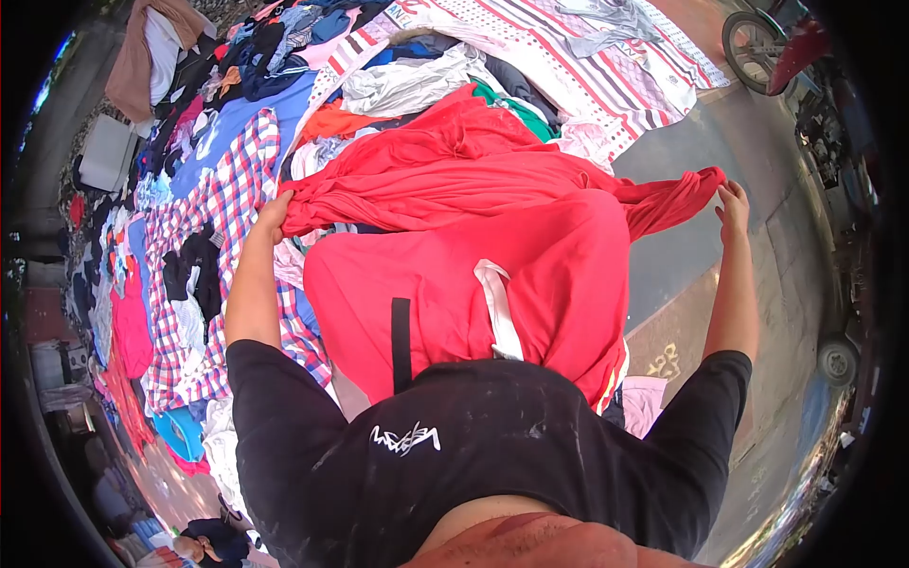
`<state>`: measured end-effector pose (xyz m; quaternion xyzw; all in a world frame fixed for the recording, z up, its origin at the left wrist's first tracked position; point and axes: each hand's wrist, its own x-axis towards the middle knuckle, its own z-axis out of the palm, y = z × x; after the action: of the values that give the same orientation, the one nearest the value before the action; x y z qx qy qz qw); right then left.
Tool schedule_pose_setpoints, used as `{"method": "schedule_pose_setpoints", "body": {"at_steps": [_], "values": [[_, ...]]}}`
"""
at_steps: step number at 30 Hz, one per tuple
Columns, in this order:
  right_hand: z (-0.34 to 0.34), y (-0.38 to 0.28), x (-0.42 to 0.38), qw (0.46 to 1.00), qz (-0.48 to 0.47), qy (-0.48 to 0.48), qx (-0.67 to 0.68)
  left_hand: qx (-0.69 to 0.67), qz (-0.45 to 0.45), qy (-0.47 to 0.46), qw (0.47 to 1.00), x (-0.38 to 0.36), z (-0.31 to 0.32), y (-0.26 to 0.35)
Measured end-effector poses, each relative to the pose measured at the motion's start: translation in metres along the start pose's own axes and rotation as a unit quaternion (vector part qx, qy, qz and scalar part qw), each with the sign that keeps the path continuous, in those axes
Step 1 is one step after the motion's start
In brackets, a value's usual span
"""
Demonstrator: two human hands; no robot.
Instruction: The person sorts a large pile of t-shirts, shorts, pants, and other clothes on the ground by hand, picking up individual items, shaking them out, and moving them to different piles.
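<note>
A red garment (454, 180) is stretched sideways in front of me, loosely bunched, with narrow sleeve-like ends. My left hand (273, 216) is closed on its left end. At the far right, my right hand (732, 208) pinches the tip of the other end. Both arms are spread wide. Below the garment are my knees in red trousers (559, 284) with a black stripe and a white one. Under and behind it lies a heap of mixed clothes, among them a white wrinkled cloth (407, 83) and a green cloth (521, 112).
A checked cloth (227, 189) lies to the left, with dark pieces on it. White printed fabric with red stripes (568, 57) covers the back. A motorcycle wheel (753, 52) stands at the upper right beside paved ground (701, 237). Another person (210, 541) appears at the lower left.
</note>
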<state>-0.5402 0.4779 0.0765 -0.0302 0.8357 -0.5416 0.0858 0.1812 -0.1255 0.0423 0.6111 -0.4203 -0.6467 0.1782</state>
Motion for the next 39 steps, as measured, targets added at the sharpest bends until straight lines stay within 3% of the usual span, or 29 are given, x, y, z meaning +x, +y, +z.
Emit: {"method": "schedule_pose_setpoints", "body": {"at_steps": [4, 6, 9, 11, 12, 14, 17, 18, 20, 21, 22, 24, 26, 27, 28, 29, 30, 31, 32, 34, 36, 38, 39], "values": [[0.099, -0.057, -0.026, 0.977, -0.106, -0.129, -0.132, -0.095, 0.069, -0.174, 0.978, -0.058, 0.039, 0.058], [0.167, -0.093, -0.056, 0.947, -0.099, -0.295, -0.076, -0.161, 0.132, -0.233, 0.950, -0.086, 0.062, 0.099], [0.262, -0.163, -0.153, 0.829, -0.110, -0.542, -0.083, -0.231, 0.222, -0.310, 0.895, -0.107, 0.100, 0.156], [0.317, -0.183, -0.199, 0.702, -0.089, -0.703, -0.075, -0.266, 0.258, -0.341, 0.864, -0.113, 0.132, 0.196], [0.343, -0.192, -0.215, 0.642, -0.128, -0.752, -0.077, -0.262, 0.266, -0.400, 0.837, -0.103, 0.140, 0.213], [0.397, -0.180, -0.227, 0.606, -0.256, -0.750, -0.071, -0.248, 0.276, -0.520, 0.769, -0.070, 0.157, 0.247], [0.454, -0.179, -0.187, 0.636, -0.270, -0.699, -0.185, -0.206, 0.328, -0.446, 0.807, -0.037, 0.172, 0.290], [0.462, -0.198, -0.157, 0.638, -0.111, -0.716, -0.261, -0.216, 0.312, -0.461, 0.802, -0.019, 0.175, 0.298], [0.470, -0.208, -0.081, 0.664, -0.054, -0.657, -0.353, -0.234, 0.281, -0.490, 0.791, 0.011, 0.182, 0.314], [0.473, -0.209, -0.040, 0.691, -0.064, -0.584, -0.421, -0.225, 0.269, -0.382, 0.855, 0.010, 0.190, 0.314], [0.478, -0.171, 0.015, 0.683, -0.326, -0.442, -0.481, -0.221, 0.260, -0.309, 0.888, 0.014, 0.199, 0.313], [0.482, -0.156, 0.063, 0.757, -0.363, -0.218, -0.497, -0.199, 0.232, -0.166, 0.937, 0.026, 0.215, 0.307], [0.484, -0.182, 0.046, 0.718, -0.490, -0.075, -0.489, -0.221, 0.187, -0.145, 0.946, 0.033, 0.215, 0.302], [0.491, -0.191, 0.027, 0.764, -0.443, -0.115, -0.455, -0.231, 0.166, -0.131, 0.950, 0.033, 0.214, 0.302], [0.500, -0.174, 0.014, 0.795, -0.492, -0.131, -0.329, -0.239, 0.163, -0.129, 0.949, 0.030, 0.214, 0.304], [0.505, -0.161, -0.009, 0.820, -0.447, -0.235, -0.270, -0.246, 0.161, -0.126, 0.947, 0.024, 0.214, 0.305], [0.507, -0.151, -0.044, 0.856, -0.315, -0.344, -0.223, -0.255, 0.162, -0.122, 0.946, 0.018, 0.214, 0.308], [0.511, -0.135, -0.075, 0.871, -0.247, -0.383, -0.185, -0.251, 0.161, -0.143, 0.944, 0.009, 0.213, 0.312], [0.512, -0.126, -0.101, 0.863, -0.238, -0.394, -0.208, -0.257, 0.153, -0.152, 0.942, -0.001, 0.213, 0.315], [0.516, -0.118, -0.139, 0.901, -0.123, -0.389, -0.146, -0.270, 0.138, -0.173, 0.937, -0.024, 0.216, 0.324], [0.521, -0.125, -0.166, 0.930, -0.102, -0.334, -0.114, -0.244, 0.154, -0.152, 0.945, -0.054, 0.218, 0.336], [0.524, -0.144, -0.184, 0.936, -0.142, -0.294, -0.135, -0.232, 0.163, -0.151, 0.947, -0.086, 0.220, 0.352], [0.526, -0.156, -0.192, 0.939, -0.110, -0.304, -0.121, -0.236, 0.174, -0.170, 0.941, -0.103, 0.222, 0.364]]}}
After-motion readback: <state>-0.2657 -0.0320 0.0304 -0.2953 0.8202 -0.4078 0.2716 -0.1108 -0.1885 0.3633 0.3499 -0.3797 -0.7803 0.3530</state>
